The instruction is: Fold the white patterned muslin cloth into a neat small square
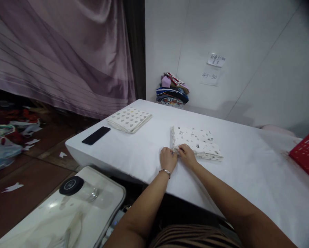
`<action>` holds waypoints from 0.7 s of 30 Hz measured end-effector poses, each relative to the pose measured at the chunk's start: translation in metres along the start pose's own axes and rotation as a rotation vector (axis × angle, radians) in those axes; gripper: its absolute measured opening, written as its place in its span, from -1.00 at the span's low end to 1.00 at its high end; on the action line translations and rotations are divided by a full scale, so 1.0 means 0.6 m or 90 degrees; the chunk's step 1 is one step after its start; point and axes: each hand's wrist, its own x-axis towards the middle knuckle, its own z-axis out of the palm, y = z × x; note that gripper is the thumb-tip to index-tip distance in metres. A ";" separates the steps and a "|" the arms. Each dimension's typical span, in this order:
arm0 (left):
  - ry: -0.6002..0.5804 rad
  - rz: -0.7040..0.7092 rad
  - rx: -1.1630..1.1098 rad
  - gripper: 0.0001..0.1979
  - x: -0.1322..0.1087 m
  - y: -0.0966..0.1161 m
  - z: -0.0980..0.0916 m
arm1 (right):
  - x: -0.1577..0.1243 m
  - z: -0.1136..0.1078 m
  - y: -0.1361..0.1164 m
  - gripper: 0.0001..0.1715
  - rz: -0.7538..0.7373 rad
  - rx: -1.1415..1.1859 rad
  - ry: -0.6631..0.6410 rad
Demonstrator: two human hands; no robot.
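On the white-covered table [154, 144] lies a folded white cloth [196, 139] with small dark and green prints. Both hands are at its near left corner. My left hand [168, 159], with a bracelet at the wrist, is closed on the corner's edge. My right hand [187, 155] pinches the same corner from the other side, its fingers on the top layers. Farther left, a second folded cloth [130, 120] with a grey heart-like pattern lies flat, apart from both hands.
A black phone [96, 135] lies near the table's left edge. Piled folded fabrics [172, 90] stand by the wall. A red basket [307, 151] is at the right. At lower left, a side table [102, 175] holds a jar with a black lid [71, 186].
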 end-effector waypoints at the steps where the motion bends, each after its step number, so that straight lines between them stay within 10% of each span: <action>1: 0.000 0.001 -0.002 -0.92 0.000 -0.001 0.001 | -0.001 -0.001 -0.001 -0.81 -0.006 -0.006 -0.004; 21: -0.024 -0.005 -0.131 -0.81 0.008 -0.013 0.003 | -0.004 0.003 -0.004 -0.89 -0.041 -0.116 -0.066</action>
